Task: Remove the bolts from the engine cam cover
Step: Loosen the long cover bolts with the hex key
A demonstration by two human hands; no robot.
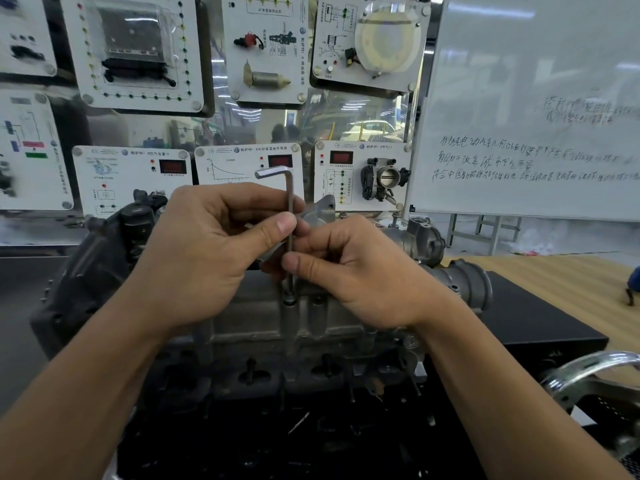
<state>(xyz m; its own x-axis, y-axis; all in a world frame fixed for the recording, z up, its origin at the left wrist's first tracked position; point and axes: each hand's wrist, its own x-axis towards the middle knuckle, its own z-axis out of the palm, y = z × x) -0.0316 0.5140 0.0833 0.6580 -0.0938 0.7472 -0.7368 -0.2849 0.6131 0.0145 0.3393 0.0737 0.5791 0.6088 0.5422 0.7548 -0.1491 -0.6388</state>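
From the head camera, the task's thing sits dead centre. The small dark steel bolt (289, 300) is sunk in a raised boss on the near edge of the grey cast-aluminium cam cover (263, 322), directly below your knuckles.

The bolt is probably hard, stiff and light, and perhaps a little oily, so bare fingers would get little purchase on it while it is seated. Your way in is its socket head, and the L-shaped bright steel hex key (290, 192) stands upright with its lower tip down in that socket. The cover itself looks like a heavy, rigid casting that won't shift under you.

Both your hands are closed on the key's long shaft.
- **Left hand** (207, 258): it pinches the shaft higher up, thumb pressed against it with the fingers curled behind.
- **Right hand** (360, 278): it pinches just below, thumb tip on the shaft and fingers folded in.

The key's short arm points left above your fingers, and neither hand holds it. This pinch suits spinning a loosened bolt, whereas a tight one would call for leverage from the short arm. When the bolt rises free, take it by the head.
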